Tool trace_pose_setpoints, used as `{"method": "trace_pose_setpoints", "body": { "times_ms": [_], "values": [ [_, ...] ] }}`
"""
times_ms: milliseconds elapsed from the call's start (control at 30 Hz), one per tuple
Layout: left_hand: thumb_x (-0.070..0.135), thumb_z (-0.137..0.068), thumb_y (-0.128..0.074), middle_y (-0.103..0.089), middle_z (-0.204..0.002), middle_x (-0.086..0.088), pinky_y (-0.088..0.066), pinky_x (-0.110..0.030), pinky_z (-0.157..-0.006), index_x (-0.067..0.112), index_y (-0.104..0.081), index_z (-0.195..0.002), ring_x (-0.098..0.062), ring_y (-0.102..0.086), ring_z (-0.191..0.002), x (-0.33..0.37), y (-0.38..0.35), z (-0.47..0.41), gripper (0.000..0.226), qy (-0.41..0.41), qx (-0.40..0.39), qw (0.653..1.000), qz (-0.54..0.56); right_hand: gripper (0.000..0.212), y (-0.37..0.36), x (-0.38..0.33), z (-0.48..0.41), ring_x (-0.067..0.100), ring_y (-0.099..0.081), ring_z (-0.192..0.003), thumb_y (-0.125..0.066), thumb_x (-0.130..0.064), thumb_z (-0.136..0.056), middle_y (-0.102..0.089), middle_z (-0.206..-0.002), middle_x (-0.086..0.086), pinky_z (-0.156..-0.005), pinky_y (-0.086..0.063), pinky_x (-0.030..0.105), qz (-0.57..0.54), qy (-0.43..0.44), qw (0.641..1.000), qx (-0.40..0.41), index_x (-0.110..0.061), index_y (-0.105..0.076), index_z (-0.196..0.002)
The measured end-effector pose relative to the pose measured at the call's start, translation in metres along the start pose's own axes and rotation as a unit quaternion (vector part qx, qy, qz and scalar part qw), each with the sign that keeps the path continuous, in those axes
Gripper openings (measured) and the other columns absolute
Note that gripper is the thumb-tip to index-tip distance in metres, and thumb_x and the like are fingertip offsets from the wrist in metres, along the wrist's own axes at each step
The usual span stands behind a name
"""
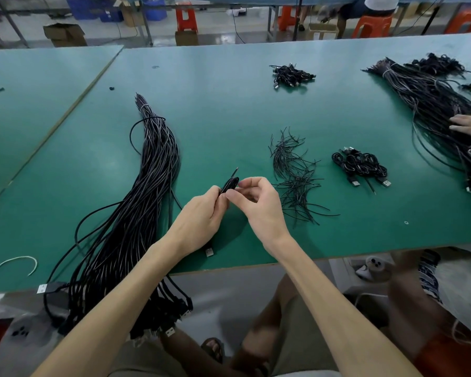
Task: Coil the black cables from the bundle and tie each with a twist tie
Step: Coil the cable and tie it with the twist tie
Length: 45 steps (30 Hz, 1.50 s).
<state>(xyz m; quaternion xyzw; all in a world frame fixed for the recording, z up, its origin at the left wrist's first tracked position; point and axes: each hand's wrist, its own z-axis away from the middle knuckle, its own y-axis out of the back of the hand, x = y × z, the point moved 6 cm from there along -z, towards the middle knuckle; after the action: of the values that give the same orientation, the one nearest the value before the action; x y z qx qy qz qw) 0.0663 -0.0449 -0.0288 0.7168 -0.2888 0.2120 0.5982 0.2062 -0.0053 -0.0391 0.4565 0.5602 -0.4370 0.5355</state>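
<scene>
A small black cable coil (230, 183) is held upright above the green table (218, 110), its thin end sticking up. My left hand (201, 219) grips its lower side; my right hand (256, 200) pinches its upper right side with thumb and fingertips. A USB plug (209, 251) of this cable hangs below my left hand. The long bundle of black cables (147, 186) lies to the left and runs off the near edge. A loose heap of black twist ties (294, 175) lies just right of my hands. A pile of tied coils (360, 165) sits farther right.
Another pile of coils (291, 74) lies at the far middle. A second cable bundle (430, 104) lies at the right under another person's hand (469, 126). A white tie (14, 263) lies near the left front edge. Stools and boxes stand beyond the table.
</scene>
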Motion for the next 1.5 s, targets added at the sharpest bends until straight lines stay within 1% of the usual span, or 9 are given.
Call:
{"method": "trace_pose_setpoints", "body": {
  "times_ms": [167,400,567,700,800,1033,1200,1300,1500],
  "values": [
    [0.045,-0.105,-0.024,-0.06,-0.073,-0.001,-0.041,-0.046,-0.062,0.015,-0.042,-0.091,-0.027,-0.056,-0.064,0.004,-0.002,0.004,0.037,0.0,0.004,0.998,-0.068,0.024,0.0,0.002,-0.001,-0.007,-0.067,-0.08,-0.075,-0.006,-0.092,-0.074,-0.092,-0.004,-0.077,-0.047,0.009,0.032,0.016,0.999,-0.001,-0.013,-0.061,-0.11],
    [0.043,-0.107,-0.027,-0.054,-0.068,0.004,-0.029,-0.038,-0.056,0.02,-0.036,-0.086,-0.018,-0.051,-0.057,0.006,-0.003,0.006,0.032,-0.006,0.021,0.994,-0.105,0.018,0.0,0.003,-0.004,-0.009,-0.065,-0.084,-0.071,-0.002,-0.094,-0.073,-0.095,-0.006,-0.081,-0.049,0.009,0.076,0.03,0.997,0.002,-0.006,-0.07,-0.111],
    [0.036,-0.109,-0.039,-0.054,-0.066,0.003,-0.027,-0.031,-0.053,0.015,-0.046,-0.089,-0.014,-0.047,-0.053,0.005,-0.001,0.008,0.03,-0.003,0.038,0.997,-0.066,0.015,0.0,0.002,-0.003,-0.007,-0.065,-0.083,-0.071,-0.003,-0.095,-0.074,-0.094,-0.005,-0.082,-0.05,0.011,0.082,0.031,0.996,0.004,-0.006,-0.072,-0.109],
    [0.038,-0.109,-0.038,-0.055,-0.067,0.008,-0.028,-0.029,-0.053,0.014,-0.051,-0.112,-0.009,-0.049,-0.054,0.002,-0.003,0.006,0.028,0.022,0.037,0.997,-0.062,0.014,0.0,0.0,-0.003,-0.007,-0.064,-0.082,-0.071,-0.005,-0.095,-0.073,-0.093,-0.005,-0.083,-0.051,0.013,0.087,0.034,0.996,0.01,-0.006,-0.072,-0.109],
    [0.038,-0.11,-0.035,-0.051,-0.065,0.011,-0.028,-0.032,-0.054,0.016,-0.043,-0.137,-0.01,-0.05,-0.055,0.001,-0.005,0.006,0.036,0.031,0.035,0.996,-0.071,0.014,0.001,0.001,-0.002,-0.005,-0.064,-0.082,-0.071,-0.005,-0.095,-0.073,-0.092,-0.006,-0.085,-0.051,0.015,0.088,0.032,0.996,0.014,-0.008,-0.073,-0.109],
    [0.042,-0.111,-0.032,-0.061,-0.082,0.005,-0.047,-0.043,-0.065,0.02,-0.036,-0.142,-0.026,-0.062,-0.068,0.007,-0.005,0.007,0.039,-0.001,-0.012,0.993,-0.113,0.016,0.001,0.002,-0.002,-0.001,-0.066,-0.082,-0.074,-0.015,-0.094,-0.073,-0.085,-0.009,-0.087,-0.053,0.02,0.091,0.022,0.995,0.022,-0.014,-0.074,-0.11],
    [0.032,-0.112,-0.029,-0.063,-0.08,-0.002,-0.045,-0.043,-0.061,0.013,-0.046,-0.121,-0.029,-0.061,-0.064,0.011,-0.005,0.008,0.027,0.018,-0.002,0.993,-0.119,0.017,-0.002,0.002,-0.001,-0.001,-0.067,-0.084,-0.073,-0.02,-0.096,-0.073,-0.084,-0.01,-0.087,-0.053,0.019,0.11,0.027,0.993,0.015,-0.016,-0.073,-0.112],
    [0.03,-0.112,-0.027,-0.055,-0.071,0.002,-0.033,-0.035,-0.051,0.013,-0.043,-0.106,-0.022,-0.054,-0.056,0.011,-0.006,0.006,0.024,0.035,-0.005,0.989,-0.146,0.021,-0.002,0.001,-0.001,0.0,-0.069,-0.086,-0.073,-0.02,-0.096,-0.075,-0.086,-0.009,-0.088,-0.053,0.019,0.11,0.029,0.993,0.01,-0.014,-0.073,-0.116],
    [0.028,-0.112,-0.025,-0.053,-0.068,0.002,-0.026,-0.029,-0.047,0.013,-0.038,-0.099,-0.018,-0.049,-0.052,0.012,-0.004,0.006,0.024,0.057,0.008,0.987,-0.153,0.015,-0.004,0.002,-0.001,0.004,-0.071,-0.093,-0.074,-0.026,-0.095,-0.077,-0.094,-0.007,-0.09,-0.055,0.022,0.099,0.022,0.995,-0.005,-0.018,-0.074,-0.109]
  ]
}}
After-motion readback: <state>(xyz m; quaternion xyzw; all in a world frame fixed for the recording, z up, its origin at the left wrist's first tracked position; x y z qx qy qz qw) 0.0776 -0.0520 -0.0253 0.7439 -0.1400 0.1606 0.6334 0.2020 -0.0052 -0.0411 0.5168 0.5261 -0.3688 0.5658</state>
